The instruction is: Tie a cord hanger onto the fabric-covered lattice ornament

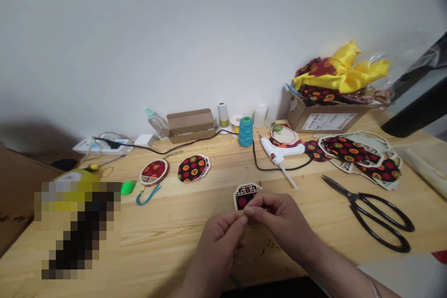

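My left hand (225,237) and my right hand (279,216) meet fingertip to fingertip near the front of the table. Both are closed in a pinch. Whatever sits between the fingertips is too small to make out. Just behind them lies an octagonal wooden-framed piece (240,194) with dark patterned cloth and a lattice cut-out, partly hidden by my right hand. A similar fabric-covered octagon (193,169) rests further back to the left. Beside it is a framed piece (154,172) with a teal cord loop (148,195).
Large black-handled scissors (366,214) lie at the right. Behind stand a white glue gun (284,150) with a black cable, a teal thread cone (246,132), and a cardboard box (321,118) of fabric. Stacked frames (363,151) lie at right, a green object (127,187) at left.
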Motion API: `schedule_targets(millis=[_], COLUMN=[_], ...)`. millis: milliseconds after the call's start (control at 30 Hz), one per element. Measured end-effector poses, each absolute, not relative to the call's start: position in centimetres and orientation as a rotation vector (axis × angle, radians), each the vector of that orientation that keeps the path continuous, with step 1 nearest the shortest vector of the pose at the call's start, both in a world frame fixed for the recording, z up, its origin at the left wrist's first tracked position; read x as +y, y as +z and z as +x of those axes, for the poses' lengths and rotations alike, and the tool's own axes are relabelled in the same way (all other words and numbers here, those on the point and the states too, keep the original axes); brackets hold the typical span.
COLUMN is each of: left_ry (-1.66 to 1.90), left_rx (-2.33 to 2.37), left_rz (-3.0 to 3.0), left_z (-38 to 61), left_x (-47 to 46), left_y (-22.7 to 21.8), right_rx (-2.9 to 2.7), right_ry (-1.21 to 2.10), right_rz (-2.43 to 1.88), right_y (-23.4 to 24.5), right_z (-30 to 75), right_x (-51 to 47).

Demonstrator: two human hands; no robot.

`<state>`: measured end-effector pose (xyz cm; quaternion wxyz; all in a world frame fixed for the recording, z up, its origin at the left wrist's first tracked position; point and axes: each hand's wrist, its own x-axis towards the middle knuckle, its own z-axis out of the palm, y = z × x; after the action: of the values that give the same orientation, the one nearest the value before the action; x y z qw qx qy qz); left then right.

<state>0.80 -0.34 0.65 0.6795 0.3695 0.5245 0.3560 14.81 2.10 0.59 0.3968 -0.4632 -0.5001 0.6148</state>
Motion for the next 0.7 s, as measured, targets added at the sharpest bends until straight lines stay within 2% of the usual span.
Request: schedule_targets(millis=[200,400,533,700], left_ry=[0.779,0.851,0.912,0.913], left_rx=[1.207,1.271,1.262,1.243], left_rz=[0.781,0.664,0.634,0.63], left_z=[0.8,0.4,0.3,0.4], left_x=[-0.5,-0.4,-0.1,-0.1], left_y=[0.4,0.1,0.1,0.1], right_rx=[-1.57,-1.947,-2.197,-2.226], right_ry=[1.068,0.043,-0.086,-0.27], right_rz=[-1.294,-1.957,-2.202,-2.268], right_y=[0.7,0.0,-2.7,-5.3], right_z=[16.0,26.5,33.4,35.5], right_x=[2.6,1.6,-0.8,-2.1])
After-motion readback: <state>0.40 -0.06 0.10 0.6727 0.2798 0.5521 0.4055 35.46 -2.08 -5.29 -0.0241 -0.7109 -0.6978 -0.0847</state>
